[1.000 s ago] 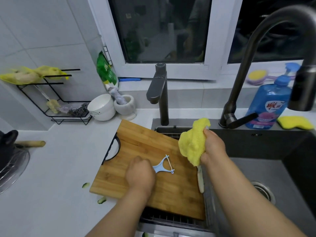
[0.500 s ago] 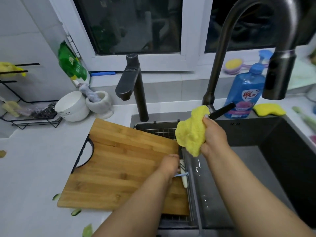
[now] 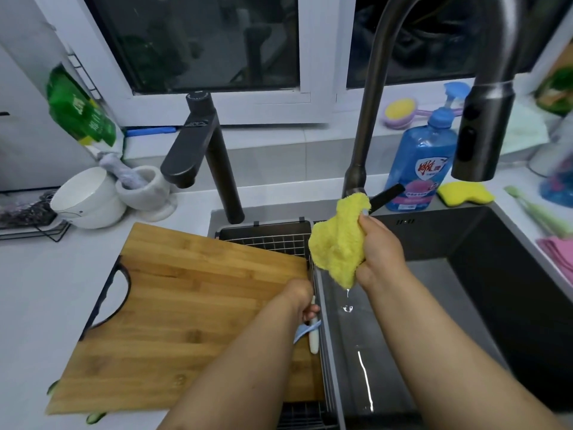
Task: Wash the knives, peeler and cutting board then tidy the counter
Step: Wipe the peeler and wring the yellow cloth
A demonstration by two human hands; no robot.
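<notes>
A wooden cutting board [image 3: 186,308] lies across the counter and the wire rack [image 3: 273,240] at the sink's left side. My left hand [image 3: 302,297] is at the board's right edge and grips a white-handled knife [image 3: 313,336] together with the light blue peeler [image 3: 302,332]. The knife's blade is hidden by my hand. My right hand [image 3: 379,256] holds a wet yellow cloth [image 3: 336,240] above the dark sink [image 3: 465,290], and water drips from the cloth.
A tall dark faucet [image 3: 477,125] arches over the sink, with a shorter tap [image 3: 201,150] behind the board. Blue soap bottle [image 3: 418,162] and yellow sponge [image 3: 465,193] stand at the back. White bowl [image 3: 83,197] and mortar [image 3: 145,187] sit at the left. Green peel scraps [image 3: 94,417] lie near the board.
My left hand carried the peeler from the middle of the board to its right edge and took hold of the white-handled knife as well. The view shifted right.
</notes>
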